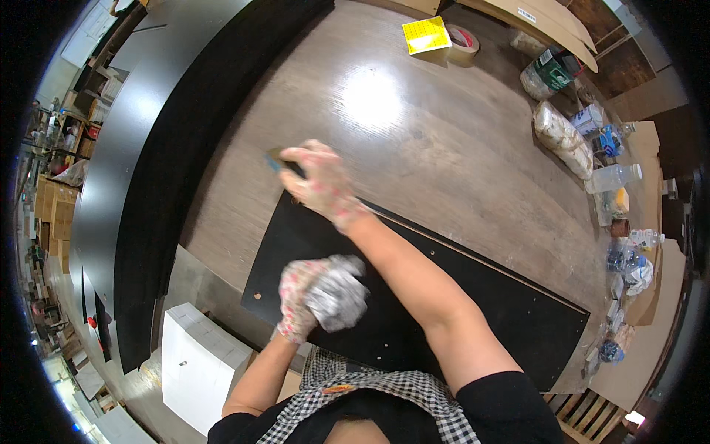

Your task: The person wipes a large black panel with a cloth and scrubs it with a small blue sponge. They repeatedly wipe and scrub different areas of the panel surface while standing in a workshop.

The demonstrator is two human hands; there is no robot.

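Note:
A long black board (488, 311) with small holes lies on the wood-grain table in front of me. My left hand (294, 300), in a white glove with pink spots, is closed round a crumpled grey rag (339, 296) over the board's left part. Beyond the board's far left corner is my right hand (319, 181), gloved alike. Between its thumb and fingers it grips a small flat dark piece with a blue edge (275, 160), too blurred to name.
A stack of long black panels (159, 185) runs along the left. White boxes (203, 362) stand at lower left. A yellow label sheet (427, 35) and a tape roll (464, 46) lie at the far side. Plastic bottles (612, 177) and bags line the right edge.

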